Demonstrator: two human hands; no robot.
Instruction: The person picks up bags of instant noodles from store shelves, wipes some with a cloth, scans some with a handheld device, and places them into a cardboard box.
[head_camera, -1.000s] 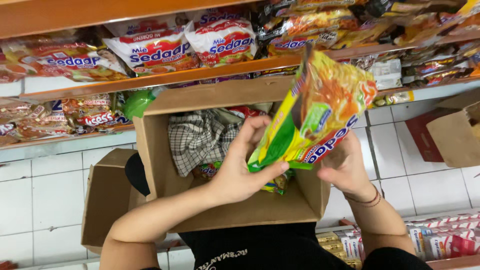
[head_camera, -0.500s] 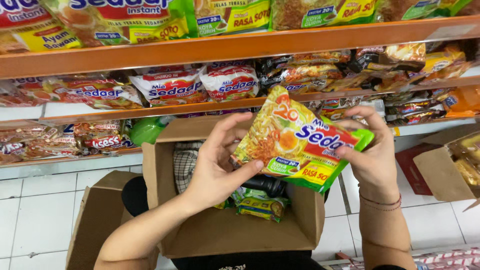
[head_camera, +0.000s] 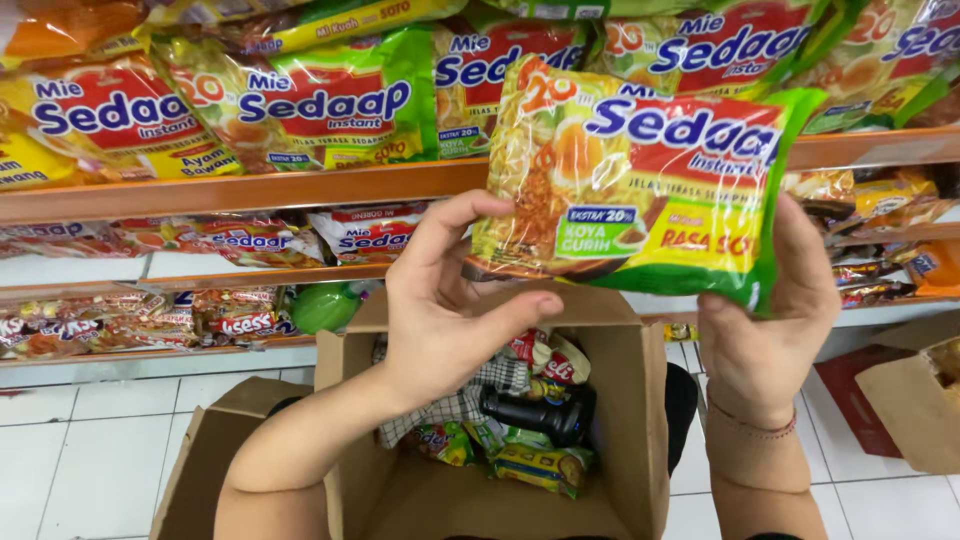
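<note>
Both hands hold up one green, yellow and red instant noodle packet (head_camera: 640, 180) in front of the shelves. My left hand (head_camera: 450, 300) grips its left edge, fingers behind and thumb beneath. My right hand (head_camera: 765, 330) holds its right lower corner. Below them stands an open cardboard box (head_camera: 635, 440) holding several more noodle packets (head_camera: 530, 460), a checked cloth (head_camera: 455, 405) and a black object (head_camera: 540, 413).
Orange shelves (head_camera: 300, 187) carry rows of similar noodle packets (head_camera: 320, 105) above and smaller packets (head_camera: 230, 240) below. A green round thing (head_camera: 322, 305) lies on a lower shelf. Another cardboard box (head_camera: 915, 390) stands at the right on the white tiled floor (head_camera: 90, 440).
The packet has risen from just above the box to the level of the upper shelf, turned flat to face me. My view has tilted upward with it.
</note>
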